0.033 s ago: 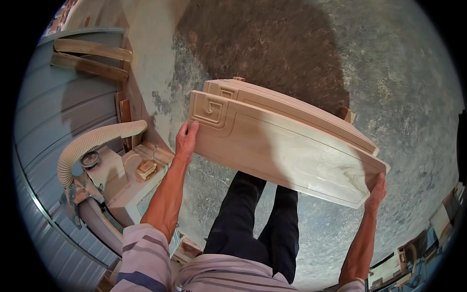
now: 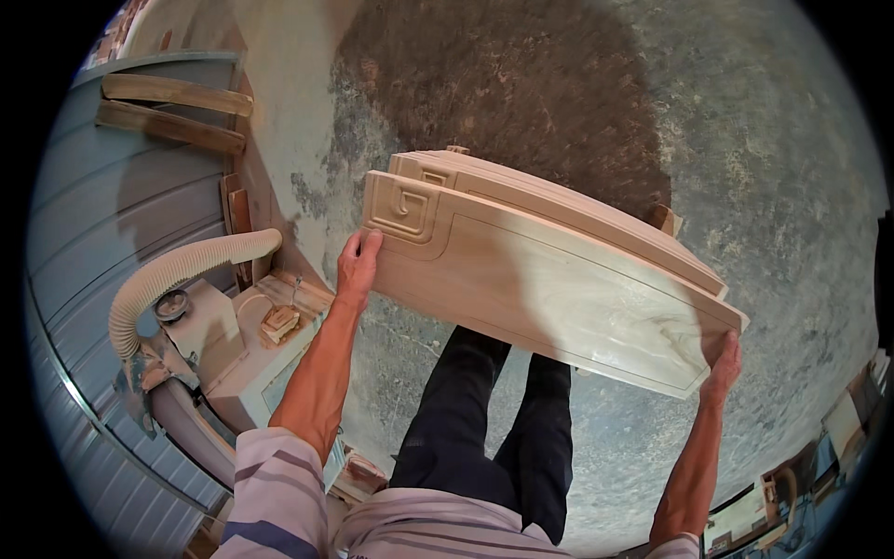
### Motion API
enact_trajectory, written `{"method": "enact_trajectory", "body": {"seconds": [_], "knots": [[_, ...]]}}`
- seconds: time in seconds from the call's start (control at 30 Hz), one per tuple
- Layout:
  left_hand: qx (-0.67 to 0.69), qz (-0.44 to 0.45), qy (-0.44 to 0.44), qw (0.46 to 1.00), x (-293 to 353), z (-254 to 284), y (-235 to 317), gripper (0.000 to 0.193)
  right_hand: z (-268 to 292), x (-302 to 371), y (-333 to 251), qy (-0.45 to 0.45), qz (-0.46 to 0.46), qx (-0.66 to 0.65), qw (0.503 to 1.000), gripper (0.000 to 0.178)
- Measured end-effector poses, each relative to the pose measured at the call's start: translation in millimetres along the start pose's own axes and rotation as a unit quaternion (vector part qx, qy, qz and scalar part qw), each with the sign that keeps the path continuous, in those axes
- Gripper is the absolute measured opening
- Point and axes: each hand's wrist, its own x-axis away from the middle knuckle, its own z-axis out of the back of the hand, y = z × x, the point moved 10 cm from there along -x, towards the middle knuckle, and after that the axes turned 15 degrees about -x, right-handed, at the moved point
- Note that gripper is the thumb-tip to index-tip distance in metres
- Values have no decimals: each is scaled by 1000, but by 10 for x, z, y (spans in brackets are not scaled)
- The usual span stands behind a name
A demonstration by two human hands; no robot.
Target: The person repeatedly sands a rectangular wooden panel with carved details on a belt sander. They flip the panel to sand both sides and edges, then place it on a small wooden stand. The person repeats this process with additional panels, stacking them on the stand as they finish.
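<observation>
The fingers of the left hand (image 2: 357, 264) lie flat and together on the left end of the top panel (image 2: 549, 289), just under its carved corner, with the thumb hidden below the edge. The right hand (image 2: 724, 366) is curled around the right end of the same panel, its fingers wrapped under the lower corner. So each hand holds one end, probably because the panel is long and the weight must be shared.

The panel is pale wood with a groove line near its border. It lies on a second panel (image 2: 559, 200) of the same shape, whose far edge shows behind it. Both are held in the air before the body, above the legs (image 2: 484, 419), slanting down to the right.

On the left, near the person, stands a dusty machine (image 2: 233, 345) with a ribbed hose (image 2: 177, 275). Farther left, two planks (image 2: 172, 107) lie on a grey metal sheet (image 2: 93, 233). The floor (image 2: 745, 140) is rough concrete.
</observation>
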Motion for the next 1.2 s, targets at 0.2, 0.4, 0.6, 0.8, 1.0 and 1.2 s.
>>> {"method": "enact_trajectory", "body": {"seconds": [0.2,0.4,0.6,0.8,1.0,1.2], "knots": [[-68,3,33,997,-263,-119,-96,63,-168,-137,78,-6,-28,-12,1000,50],[-244,-40,75,966,-201,-281,159,69,-472,-153,154,-52,11,141,989,65],[-102,-10,-48,994,-369,-356,108,63,-248,-271,535,-44,-66,29,996,62],[-187,-52,16,981,-442,-239,46,56,-379,-251,526,-60,-73,0,996,53],[-213,-57,28,975,-500,-183,-15,56,-420,-246,503,-44,-72,15,996,50],[-249,-25,15,968,-590,-137,-24,47,-424,-155,446,-38,-49,76,995,43]]}}
